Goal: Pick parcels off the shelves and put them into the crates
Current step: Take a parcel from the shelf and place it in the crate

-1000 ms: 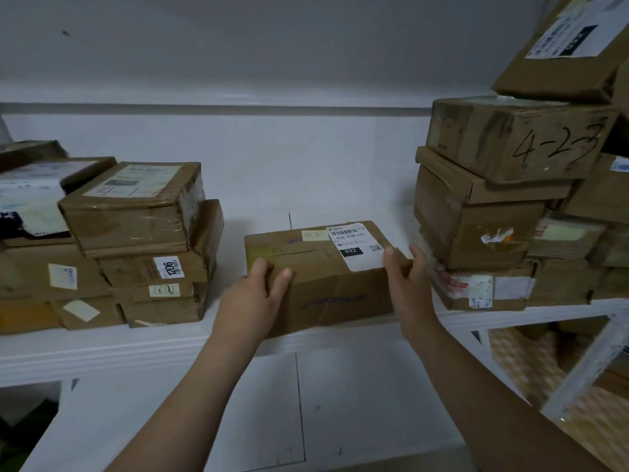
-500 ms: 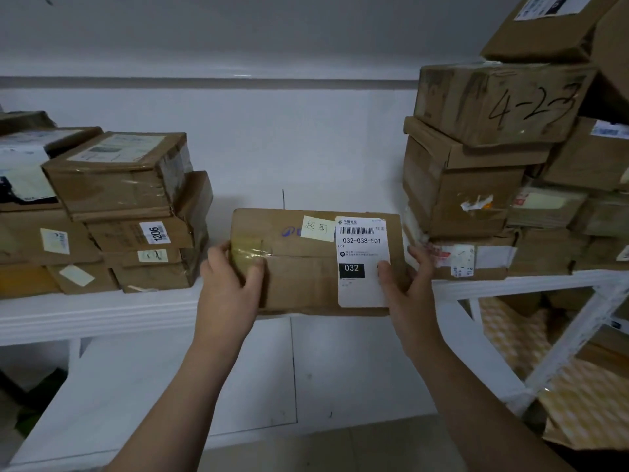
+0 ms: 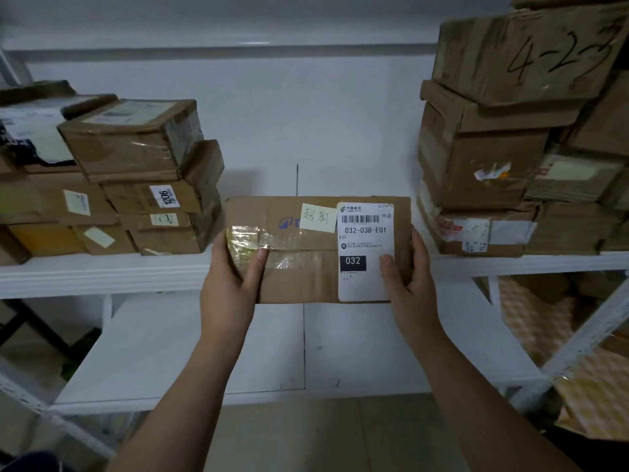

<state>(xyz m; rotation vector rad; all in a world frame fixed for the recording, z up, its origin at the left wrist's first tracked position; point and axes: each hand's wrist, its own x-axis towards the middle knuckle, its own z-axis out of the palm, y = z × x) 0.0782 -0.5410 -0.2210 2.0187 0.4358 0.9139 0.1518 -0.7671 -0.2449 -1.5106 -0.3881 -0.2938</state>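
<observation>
The parcel (image 3: 306, 253) hangs just off the shelf (image 3: 102, 274) edge, the fingers (image 3: 257, 264) of the left hand (image 3: 228, 284) and right hand (image 3: 412, 284) clamped on its two ends. Judging by this, squeeze both ends evenly, keep it level, and draw it straight back, since the left stack (image 3: 153, 185) and right stack (image 3: 476, 158) stand near the fingers. No crate shows.

On the shelf (image 3: 102, 277), left stack (image 3: 136, 185) and right stack (image 3: 476, 165) of boxes; before its edge, between left hand (image 3: 228, 291) and right hand (image 3: 413, 287), the parcel (image 3: 299, 267).
</observation>
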